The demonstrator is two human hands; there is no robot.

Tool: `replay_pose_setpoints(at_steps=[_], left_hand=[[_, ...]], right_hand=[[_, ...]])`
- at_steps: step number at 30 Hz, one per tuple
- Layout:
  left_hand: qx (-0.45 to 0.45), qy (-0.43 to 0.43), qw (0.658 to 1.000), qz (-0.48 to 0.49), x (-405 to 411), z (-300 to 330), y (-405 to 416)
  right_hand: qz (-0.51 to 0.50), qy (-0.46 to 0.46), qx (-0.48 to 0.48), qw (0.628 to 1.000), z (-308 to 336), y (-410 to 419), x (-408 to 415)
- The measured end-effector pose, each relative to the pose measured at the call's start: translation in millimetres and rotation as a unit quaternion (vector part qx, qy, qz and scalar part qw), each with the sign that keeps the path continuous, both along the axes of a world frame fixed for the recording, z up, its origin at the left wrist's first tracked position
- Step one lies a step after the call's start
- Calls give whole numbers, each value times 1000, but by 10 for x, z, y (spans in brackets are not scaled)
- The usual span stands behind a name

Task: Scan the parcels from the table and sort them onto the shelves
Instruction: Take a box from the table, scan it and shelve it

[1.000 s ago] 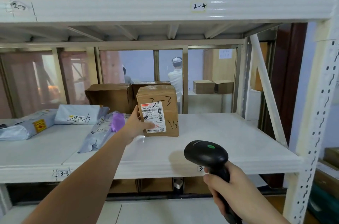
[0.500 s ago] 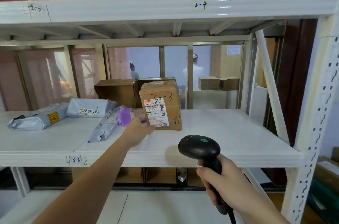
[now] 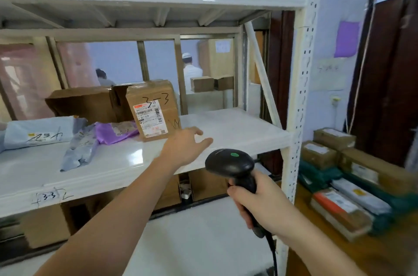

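Observation:
A small brown cardboard parcel (image 3: 156, 110) marked "3-3", with a white barcode label, stands upright on the white shelf (image 3: 226, 126). My left hand (image 3: 186, 145) hovers over the shelf just right of and in front of the parcel, fingers relaxed, holding nothing and not touching it. My right hand (image 3: 257, 203) grips the handle of a black barcode scanner (image 3: 230, 162) below the shelf's front edge. A purple mailer (image 3: 113, 132) and grey mailers (image 3: 38, 132) lie left of the parcel.
Bigger brown boxes (image 3: 83, 101) stand behind the mailers. The white upright post (image 3: 298, 94) closes the shelf's right end. Several parcels (image 3: 346, 183) lie on a wooden table at the right. A person in white (image 3: 191, 72) stands beyond the rack.
My left hand let go of the 3-3 parcel and drew back to the right. The view swung right, bringing the table with parcels into sight. The scanner stays in my right hand.

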State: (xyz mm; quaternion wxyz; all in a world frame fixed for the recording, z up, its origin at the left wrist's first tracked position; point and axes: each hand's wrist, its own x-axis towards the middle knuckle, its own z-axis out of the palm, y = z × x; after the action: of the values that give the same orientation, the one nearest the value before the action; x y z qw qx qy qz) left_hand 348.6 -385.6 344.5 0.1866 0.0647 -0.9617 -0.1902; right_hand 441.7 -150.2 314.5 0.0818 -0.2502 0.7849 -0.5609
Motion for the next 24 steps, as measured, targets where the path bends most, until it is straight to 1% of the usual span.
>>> replay_pose_setpoints(at_steps=[4,8,12,15,18,24], left_hand=[[18,1,989,-147,-117,-85,664],[26,-24,958,-284,-191,-259,1537],[38,-68,924,-373,-271,-534,2382],[43,-105,913,-393,-337,-780,2923],[61,-140,905,-398,-367,-1056,3374],[80,-201,896,-387,-443,-1605,3954]], right_hand=[[-93,-15,7,996,-48,419,332],[-183,-30,15,983,-111,1006,569],[-269,-54,17,962,-192,1654,777],[-334,-57,14,941,-286,2141,941],[-376,-66,13,924,-393,2587,1078],[-390,-91,6,916,-661,3183,1032]])
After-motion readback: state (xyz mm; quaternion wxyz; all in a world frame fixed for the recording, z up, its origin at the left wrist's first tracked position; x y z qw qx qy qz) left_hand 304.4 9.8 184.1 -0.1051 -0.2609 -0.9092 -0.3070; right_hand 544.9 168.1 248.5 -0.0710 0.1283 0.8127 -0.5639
